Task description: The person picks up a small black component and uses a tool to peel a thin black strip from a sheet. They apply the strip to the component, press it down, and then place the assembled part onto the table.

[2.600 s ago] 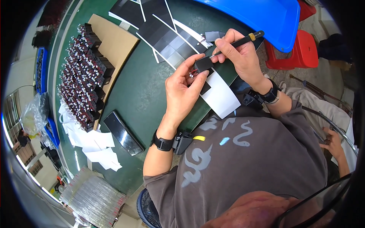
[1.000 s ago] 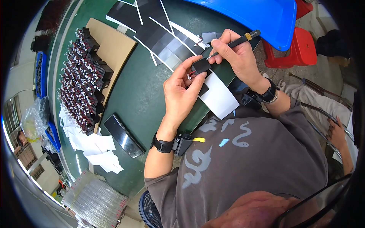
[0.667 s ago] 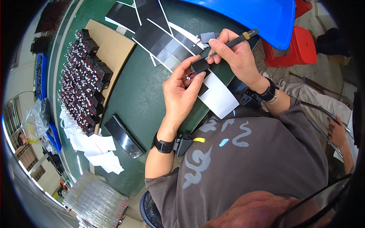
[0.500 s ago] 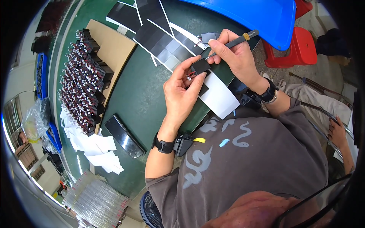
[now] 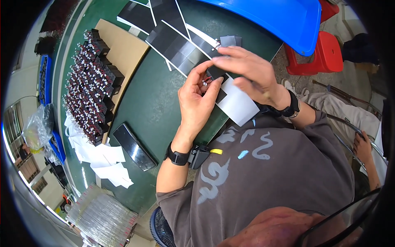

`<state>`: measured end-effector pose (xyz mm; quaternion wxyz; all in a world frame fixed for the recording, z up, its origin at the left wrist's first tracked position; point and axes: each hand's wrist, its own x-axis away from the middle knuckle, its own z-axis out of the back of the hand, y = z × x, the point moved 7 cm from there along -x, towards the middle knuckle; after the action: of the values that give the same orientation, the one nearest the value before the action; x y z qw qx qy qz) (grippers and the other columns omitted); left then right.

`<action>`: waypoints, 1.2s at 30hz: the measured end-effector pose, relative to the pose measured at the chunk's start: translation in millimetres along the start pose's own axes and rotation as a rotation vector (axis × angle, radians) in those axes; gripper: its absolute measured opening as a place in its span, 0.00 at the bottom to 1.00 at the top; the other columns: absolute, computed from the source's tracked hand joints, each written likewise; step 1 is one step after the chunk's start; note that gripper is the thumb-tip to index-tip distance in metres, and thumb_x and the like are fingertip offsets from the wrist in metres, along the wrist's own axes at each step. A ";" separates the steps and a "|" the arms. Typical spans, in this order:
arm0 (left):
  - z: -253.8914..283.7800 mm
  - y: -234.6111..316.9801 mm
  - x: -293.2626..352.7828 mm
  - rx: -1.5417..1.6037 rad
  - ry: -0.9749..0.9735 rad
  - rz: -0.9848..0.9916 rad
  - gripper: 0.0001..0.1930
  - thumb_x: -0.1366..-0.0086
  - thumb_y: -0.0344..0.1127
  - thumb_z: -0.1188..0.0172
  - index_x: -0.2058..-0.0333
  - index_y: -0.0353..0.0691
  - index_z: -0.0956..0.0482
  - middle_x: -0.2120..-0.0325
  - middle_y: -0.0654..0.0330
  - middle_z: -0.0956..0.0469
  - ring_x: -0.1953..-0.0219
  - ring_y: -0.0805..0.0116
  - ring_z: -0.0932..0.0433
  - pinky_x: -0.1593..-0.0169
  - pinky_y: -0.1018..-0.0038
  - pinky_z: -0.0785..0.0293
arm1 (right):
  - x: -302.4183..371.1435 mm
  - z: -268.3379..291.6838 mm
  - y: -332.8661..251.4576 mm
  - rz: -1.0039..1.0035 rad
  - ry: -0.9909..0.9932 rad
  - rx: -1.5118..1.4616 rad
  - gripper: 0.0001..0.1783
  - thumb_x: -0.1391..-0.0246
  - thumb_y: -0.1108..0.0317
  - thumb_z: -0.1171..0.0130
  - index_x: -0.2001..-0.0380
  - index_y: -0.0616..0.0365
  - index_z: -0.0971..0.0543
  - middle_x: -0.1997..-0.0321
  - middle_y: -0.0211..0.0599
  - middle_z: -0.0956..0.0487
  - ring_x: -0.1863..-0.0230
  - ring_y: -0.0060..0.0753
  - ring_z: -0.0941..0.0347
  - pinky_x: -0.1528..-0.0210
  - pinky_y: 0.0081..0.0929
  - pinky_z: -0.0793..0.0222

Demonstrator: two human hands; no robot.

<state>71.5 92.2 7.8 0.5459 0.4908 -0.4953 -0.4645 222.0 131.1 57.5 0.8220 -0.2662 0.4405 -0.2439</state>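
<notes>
L hand (image 5: 193, 96) had the block (image 5: 217, 72) gripped btwn thumb & fingers, near the white sheet (image 5: 239, 106), w/ its red wires (image 5: 208, 78) in the cup of the palm. R hand (image 5: 252, 73) was over it, fingers out fairly straight (blurred, so couldn't tell if it held anything or touched the block). For good work, prob. best was a steady L grip by the edges, wires clear, R fingers pressing flat w/o skewing it
</notes>
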 end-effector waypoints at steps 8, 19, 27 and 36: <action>3.2 4.1 6.0 0.084 -0.028 0.009 0.20 0.38 0.21 0.40 0.47 0.33 0.31 0.61 0.64 0.22 0.61 0.82 0.25 0.59 0.84 0.27 | -2.1 -18.9 -25.6 0.208 -0.233 0.189 0.17 0.43 0.65 0.41 0.51 0.57 0.22 0.47 0.42 0.21 0.42 0.49 0.27 0.37 0.48 0.35; -3.5 10.1 7.8 0.053 -0.039 -0.008 0.19 0.37 0.20 0.42 0.48 0.32 0.31 0.55 0.59 0.22 0.57 0.80 0.24 0.56 0.83 0.25 | -4.4 2.9 -8.3 0.119 -0.115 0.131 0.13 0.56 0.78 0.32 0.65 0.58 0.22 0.53 0.41 0.18 0.47 0.46 0.24 0.43 0.42 0.28; -9.7 22.2 6.9 0.111 -0.026 0.009 0.18 0.37 0.20 0.42 0.48 0.31 0.32 0.50 0.56 0.24 0.53 0.78 0.24 0.54 0.83 0.25 | -28.9 44.6 6.5 0.035 -0.010 0.363 0.11 0.55 0.76 0.32 0.67 0.58 0.22 0.56 0.39 0.17 0.47 0.43 0.26 0.46 0.36 0.30; -5.0 45.4 15.9 0.250 0.109 -0.087 0.21 0.37 0.20 0.41 0.45 0.31 0.31 0.49 0.57 0.25 0.56 0.79 0.24 0.54 0.83 0.24 | 0.1 68.5 29.2 -0.405 0.193 -0.303 0.07 0.42 0.68 0.40 0.64 0.61 0.23 0.61 0.33 0.21 0.54 0.26 0.29 0.52 0.24 0.34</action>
<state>78.7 80.8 54.2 0.4858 0.6005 -0.4975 -0.3949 285.5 167.8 70.6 0.6615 -0.4444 0.4858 -0.3590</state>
